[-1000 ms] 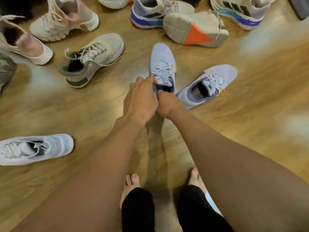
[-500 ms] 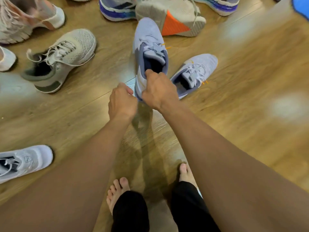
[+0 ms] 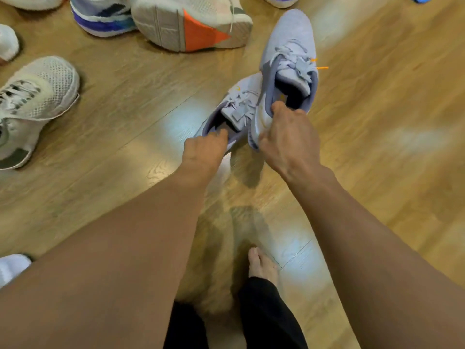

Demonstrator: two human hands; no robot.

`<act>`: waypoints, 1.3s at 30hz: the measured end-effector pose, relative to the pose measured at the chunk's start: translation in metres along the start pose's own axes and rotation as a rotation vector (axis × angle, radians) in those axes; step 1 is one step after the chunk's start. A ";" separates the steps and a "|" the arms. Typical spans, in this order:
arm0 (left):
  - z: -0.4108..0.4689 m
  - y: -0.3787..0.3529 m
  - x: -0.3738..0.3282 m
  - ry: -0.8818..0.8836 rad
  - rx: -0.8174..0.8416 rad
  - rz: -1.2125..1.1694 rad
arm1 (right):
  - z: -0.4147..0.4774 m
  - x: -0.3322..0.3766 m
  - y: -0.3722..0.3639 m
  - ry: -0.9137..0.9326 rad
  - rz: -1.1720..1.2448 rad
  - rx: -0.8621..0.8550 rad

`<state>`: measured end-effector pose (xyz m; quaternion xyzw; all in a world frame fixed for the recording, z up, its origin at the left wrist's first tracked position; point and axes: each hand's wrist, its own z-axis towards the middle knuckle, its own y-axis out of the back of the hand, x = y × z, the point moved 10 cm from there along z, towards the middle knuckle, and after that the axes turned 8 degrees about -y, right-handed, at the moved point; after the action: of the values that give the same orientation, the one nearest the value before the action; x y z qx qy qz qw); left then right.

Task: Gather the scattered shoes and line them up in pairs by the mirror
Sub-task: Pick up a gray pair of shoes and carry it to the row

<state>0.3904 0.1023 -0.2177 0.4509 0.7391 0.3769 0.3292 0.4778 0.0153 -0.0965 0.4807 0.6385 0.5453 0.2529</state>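
Gripping one lavender sneaker (image 3: 289,56) by its heel collar, the right hand (image 3: 289,139) holds it above the wooden floor (image 3: 377,147); the left hand (image 3: 203,153) hooks the matching sneaker (image 3: 235,109) just beside it by the collar, probably to carry both as a pair

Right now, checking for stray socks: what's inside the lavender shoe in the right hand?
Inside the lavender shoe: dark lining, a finger of the right hand hooked in; tongue hides the toe end.

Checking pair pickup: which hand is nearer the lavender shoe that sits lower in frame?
Left. The left hand has its fingers at the lower lavender shoe's heel collar; the right hand is just beside it, gripping the raised lavender shoe.
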 end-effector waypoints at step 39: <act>-0.283 0.656 -0.200 -0.327 0.056 0.004 | -0.116 0.062 0.572 0.082 0.085 0.222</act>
<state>0.5064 0.0485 0.5130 0.5168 0.6849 0.2786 0.4315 0.5479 -0.0144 0.4857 0.5097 0.6837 0.5008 0.1483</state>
